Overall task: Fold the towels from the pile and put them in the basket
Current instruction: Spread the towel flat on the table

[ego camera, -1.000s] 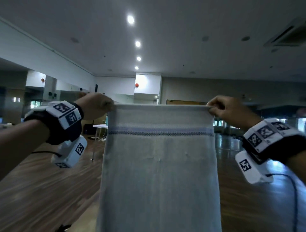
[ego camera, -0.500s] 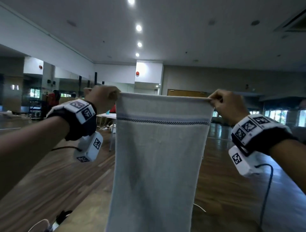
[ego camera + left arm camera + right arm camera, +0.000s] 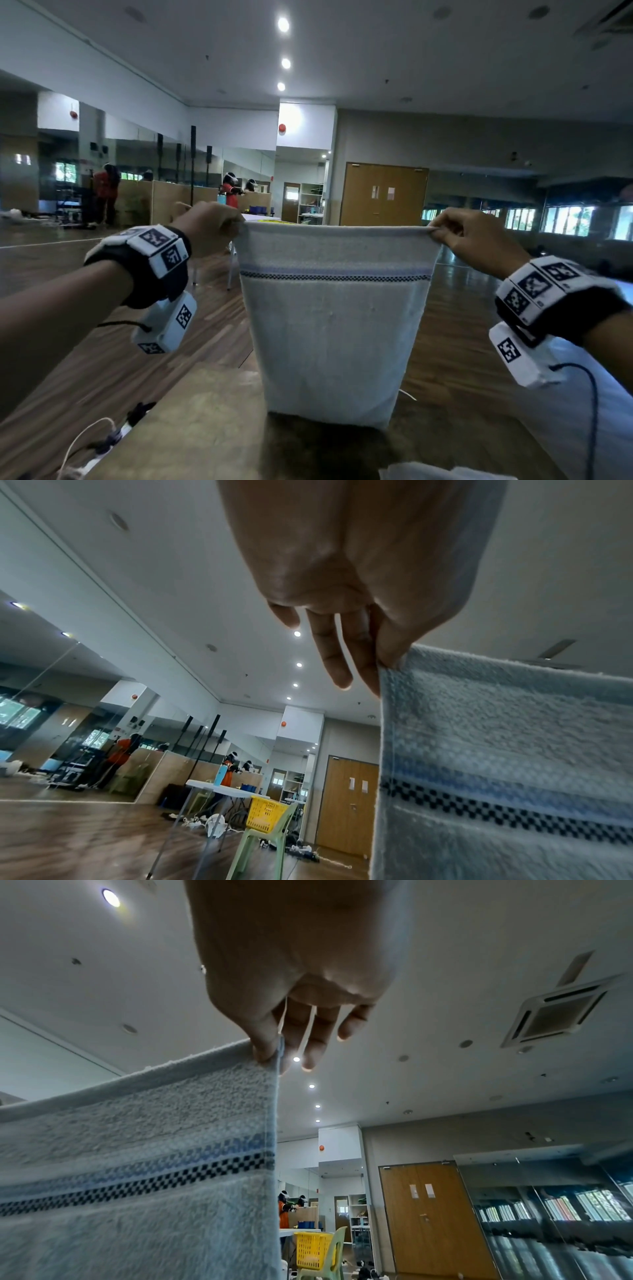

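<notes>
The left hand (image 3: 209, 224) has its grip pinched on the top left corner of the pale towel (image 3: 334, 329). The towel hangs stretched between both hands, its lower edge meeting the worktop (image 3: 191, 428). The right hand (image 3: 476, 240) has its grip pinched on the top right corner.

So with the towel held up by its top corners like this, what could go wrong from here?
Each hand, left hand and right hand, only pinches a top corner of the towel, so a corner might slip. The bottom edge looks to be on the table and may bunch, giving an uneven fold.
</notes>
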Motion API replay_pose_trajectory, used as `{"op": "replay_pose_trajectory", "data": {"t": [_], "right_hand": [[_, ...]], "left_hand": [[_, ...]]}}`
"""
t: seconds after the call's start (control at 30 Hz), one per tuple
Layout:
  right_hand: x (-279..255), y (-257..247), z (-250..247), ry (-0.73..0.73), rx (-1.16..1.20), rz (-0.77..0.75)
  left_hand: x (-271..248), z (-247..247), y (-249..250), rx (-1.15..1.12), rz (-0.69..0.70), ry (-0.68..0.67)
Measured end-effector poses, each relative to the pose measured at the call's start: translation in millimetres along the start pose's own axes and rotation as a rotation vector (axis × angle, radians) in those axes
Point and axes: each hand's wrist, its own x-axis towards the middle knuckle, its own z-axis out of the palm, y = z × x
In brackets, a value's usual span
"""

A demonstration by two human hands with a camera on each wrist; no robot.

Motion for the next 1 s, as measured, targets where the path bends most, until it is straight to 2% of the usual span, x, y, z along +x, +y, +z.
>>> {"op": "replay_pose_trajectory", "data": {"t": [0.13,0.27,0.37,0.5,0.63,0.8,0.9,1.0], "right_hand": [[-4,7,23,0.01,0.059,0.024],[-26,21,63,-0.085,0.146,0.1],[-62,37,105,-0.286,0.17,0.17],[-137,57,171,-0.611,0.126,0.219],[-213,74,225,-0.793,0.128,0.275],[-266,89,268,-0.806,0.182,0.325],[-269,97,284,-0.753,0.159,0.323],[-252,107,302,-0.696,0.084,0.296]], "left_hand": [[-4,27,-5,0.022,-0.057,-0.041],[-25,70,-21,-0.044,-0.049,-0.107],[-58,122,-37,-0.113,-0.066,-0.217],[-128,201,-44,0.045,-0.087,-0.523],[-185,264,-41,0.084,-0.088,-0.71],[-211,319,-41,-0.045,-0.102,-0.774],[-212,340,-43,-0.058,-0.097,-0.784],[-198,355,-46,-0.014,-0.12,-0.735]]}}
